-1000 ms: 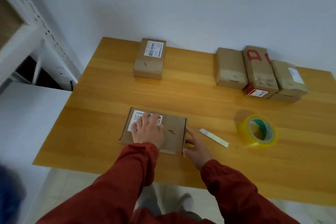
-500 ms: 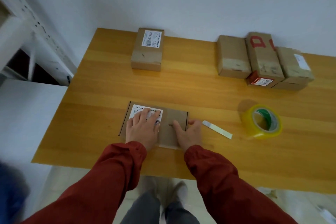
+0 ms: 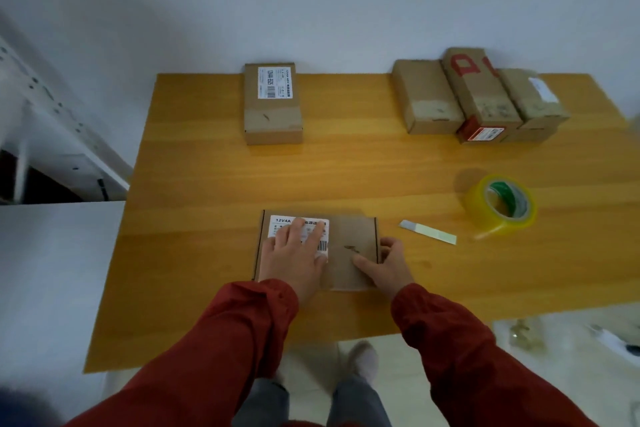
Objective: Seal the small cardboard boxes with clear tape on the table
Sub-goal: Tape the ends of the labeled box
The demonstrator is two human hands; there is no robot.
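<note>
A flat cardboard box (image 3: 349, 236) with a white label lies near the front of the wooden table (image 3: 214, 184). My left hand (image 3: 298, 253) presses flat on its labelled left half. My right hand (image 3: 388, 263) holds the box's right end, thumb on the top face and fingers curled round the side. A roll of clear yellowish tape (image 3: 500, 206) lies to the right, apart from both hands. A small utility knife (image 3: 427, 231) lies between the box and the tape roll.
Another labelled box (image 3: 272, 102) sits at the back middle. Several more boxes (image 3: 481, 97) are grouped at the back right. A white shelf frame (image 3: 52, 135) stands to the left. Small items lie on the floor at the right (image 3: 613, 343).
My right hand has shifted from flat on the box's top to gripping its right end. My left hand stays pressed on the label. The camera view has tilted.
</note>
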